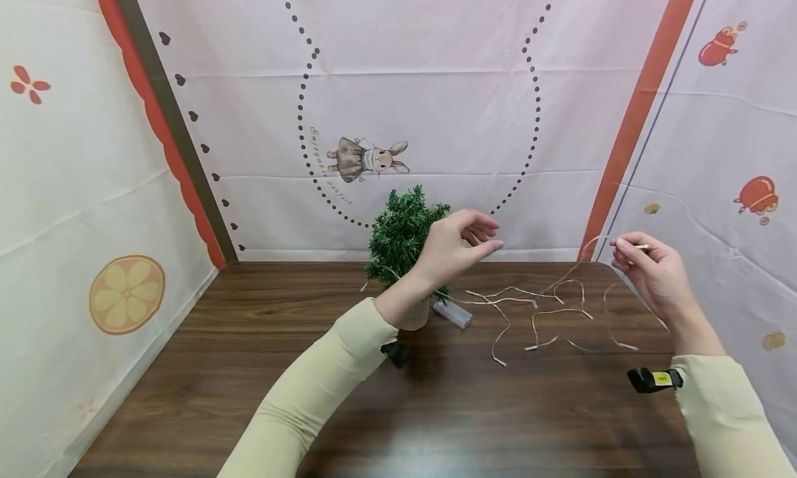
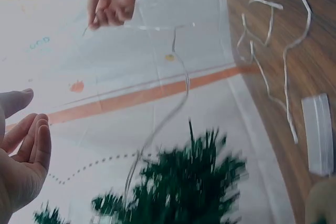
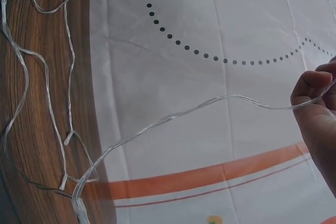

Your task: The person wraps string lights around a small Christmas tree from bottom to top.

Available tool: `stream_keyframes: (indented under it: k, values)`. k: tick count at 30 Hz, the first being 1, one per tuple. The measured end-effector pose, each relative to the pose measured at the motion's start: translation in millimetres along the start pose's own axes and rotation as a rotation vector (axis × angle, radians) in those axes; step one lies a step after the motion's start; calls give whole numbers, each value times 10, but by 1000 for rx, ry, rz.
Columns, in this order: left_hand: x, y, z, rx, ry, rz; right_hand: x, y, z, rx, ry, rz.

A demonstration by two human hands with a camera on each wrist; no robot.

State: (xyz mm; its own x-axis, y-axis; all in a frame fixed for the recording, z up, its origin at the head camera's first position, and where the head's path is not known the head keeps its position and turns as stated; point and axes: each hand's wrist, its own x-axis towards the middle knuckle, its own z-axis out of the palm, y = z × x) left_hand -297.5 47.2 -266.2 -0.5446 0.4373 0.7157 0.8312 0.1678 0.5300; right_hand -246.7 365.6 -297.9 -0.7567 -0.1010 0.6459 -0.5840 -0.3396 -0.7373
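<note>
A thin, clear wire light string (image 1: pixel 507 299) lies in loose zigzags on the table, and one end rises to my right hand (image 1: pixel 652 270), which pinches it between thumb and fingers. The right wrist view shows this raised wire (image 3: pixel 173 118) sagging from the fingertips down to the table. My left hand (image 1: pixel 459 241) hovers in front of a small green artificial tree (image 1: pixel 398 236), fingers loosely bent and nothing between them. Part of the string crosses the tree's foliage. The tree's pale pot (image 1: pixel 416 317) is partly hidden behind my left forearm.
Beside the pot lies a clear plastic box (image 1: pixel 453 313). The brown wooden table (image 1: pixel 498 423) ends against a patterned cloth backdrop (image 1: pixel 423 118), with further cloth at both sides. Loose wire spreads over the table's right half.
</note>
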Motion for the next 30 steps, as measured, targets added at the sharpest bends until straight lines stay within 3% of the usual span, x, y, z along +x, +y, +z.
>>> stream_keyframes:
  k: [5,11,16,21,30]
  values:
    - [99,-37,252,11,-63,-12,21,25,47,-87,15,32]
    - [160,-93,446,21,-119,-58,57,27,127,-227,22,74]
    - [151,-92,549,-34,-177,-136,65,25,183,-336,34,121]
    - [144,-69,627,-91,-196,-207,94,37,245,-418,29,128]
    - [164,-27,705,-138,-203,-224,136,86,320,-507,-30,126]
